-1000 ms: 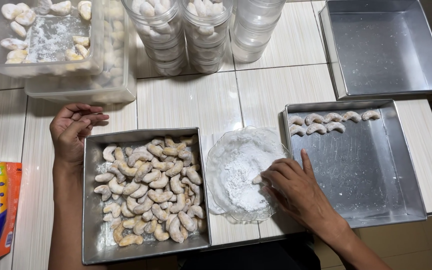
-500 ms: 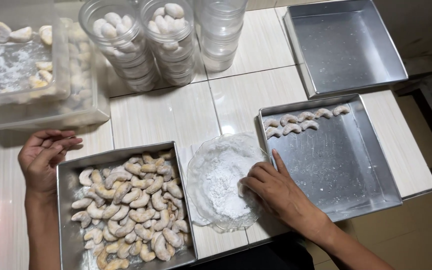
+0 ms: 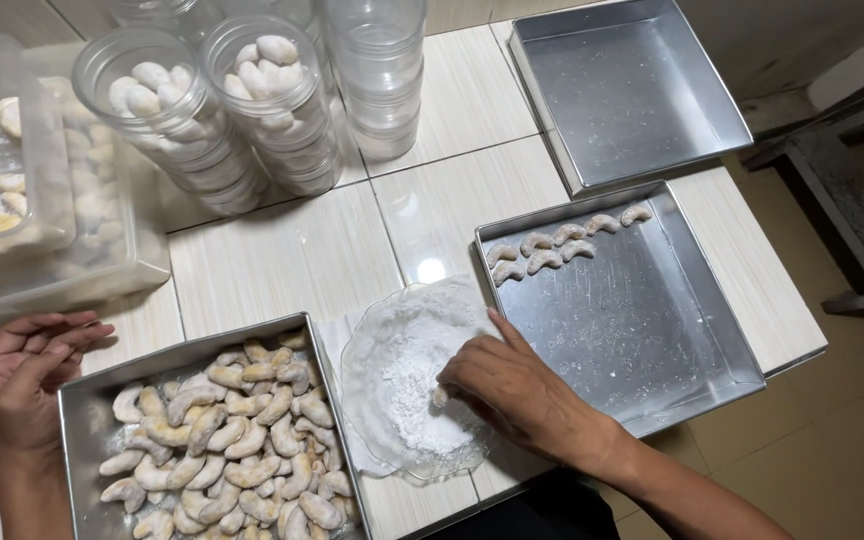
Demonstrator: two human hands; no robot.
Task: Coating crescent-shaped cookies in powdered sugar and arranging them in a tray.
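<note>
A cookie (image 3: 441, 396) is pinched in the right hand (image 3: 512, 390) over the sugar plate (image 3: 392, 385) — tray (image 3: 632, 300) just right of it — left hand (image 3: 27, 375) held open, empty.

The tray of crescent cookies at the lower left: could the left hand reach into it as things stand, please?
Probably yes: the left hand rests empty beside the tray, whose crescent cookies lie uncovered, with nothing between.

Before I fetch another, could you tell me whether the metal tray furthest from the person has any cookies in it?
No, the far tray holds no cookies, only bare metal with faint dusting.
</note>
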